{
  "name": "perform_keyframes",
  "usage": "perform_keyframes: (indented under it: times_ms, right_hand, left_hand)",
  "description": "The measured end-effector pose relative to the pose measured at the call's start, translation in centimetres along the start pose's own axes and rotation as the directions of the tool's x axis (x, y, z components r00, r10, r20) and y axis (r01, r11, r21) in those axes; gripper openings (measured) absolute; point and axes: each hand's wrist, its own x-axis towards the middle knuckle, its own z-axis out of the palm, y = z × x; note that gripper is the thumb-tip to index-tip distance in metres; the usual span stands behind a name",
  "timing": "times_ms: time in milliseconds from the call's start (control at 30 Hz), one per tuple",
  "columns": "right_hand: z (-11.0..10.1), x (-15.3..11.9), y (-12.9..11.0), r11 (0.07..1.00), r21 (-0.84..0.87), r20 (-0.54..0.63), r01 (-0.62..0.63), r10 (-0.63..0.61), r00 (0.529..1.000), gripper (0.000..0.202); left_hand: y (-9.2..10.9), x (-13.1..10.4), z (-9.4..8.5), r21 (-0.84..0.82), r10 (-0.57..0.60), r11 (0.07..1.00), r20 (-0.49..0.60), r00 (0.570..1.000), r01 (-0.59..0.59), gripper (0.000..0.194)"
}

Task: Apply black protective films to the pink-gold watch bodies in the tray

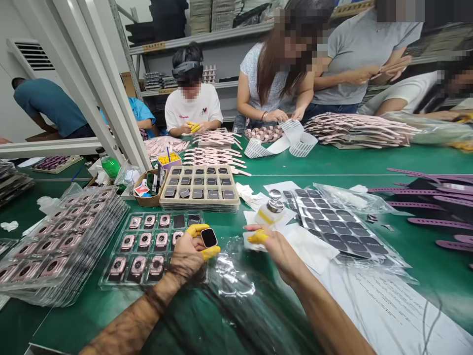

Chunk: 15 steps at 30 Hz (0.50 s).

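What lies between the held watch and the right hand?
In the head view: clear plastic on the green table, then a white cloth or paper at the right hand.

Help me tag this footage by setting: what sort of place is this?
Probably a watch assembly or packing workshop: clear trays of watch bodies, piled pink straps, and people around a green table.
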Motion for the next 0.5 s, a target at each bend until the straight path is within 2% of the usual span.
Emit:
perform_keyframes:
  times_ms: [100,167,300,400,500]
  right_hand:
    - [0.3,-0.8,-0.7,0.918,0.393,0.117,-0.046,0.0,0.993,0.026]
    - [0.6,-1.1,-0.8,0.851,0.52,0.154,-0.076,-0.005,0.988,0.018]
    - [1.3,-0.7,0.0,0.864,0.501,0.06,-0.044,0.017,0.998,0.035]
    - [1.6,-0.2,0.6,0.865,0.501,-0.017,-0.017,0.03,0.999,0.045]
    - [1.8,-0.1,0.8,0.845,0.535,-0.043,0.019,0.005,0.999,0.052]
  left_hand:
    - [1.0,0.3,0.8,-0.078,-0.025,0.997,-0.007,1.0,0.025,0.069]
    - [2.0,0.8,1.4,-0.126,-0.044,0.991,0.008,0.999,0.045,0.068]
    - [3.1,1.7,2.2,-0.125,-0.062,0.99,0.061,0.996,0.069,0.071]
    - [2.6,1.6,1.9,-0.093,-0.092,0.991,0.1,0.991,0.101,0.079]
    - [2.0,1.1,1.5,-0.054,-0.12,0.99,0.137,0.983,0.129,0.081]
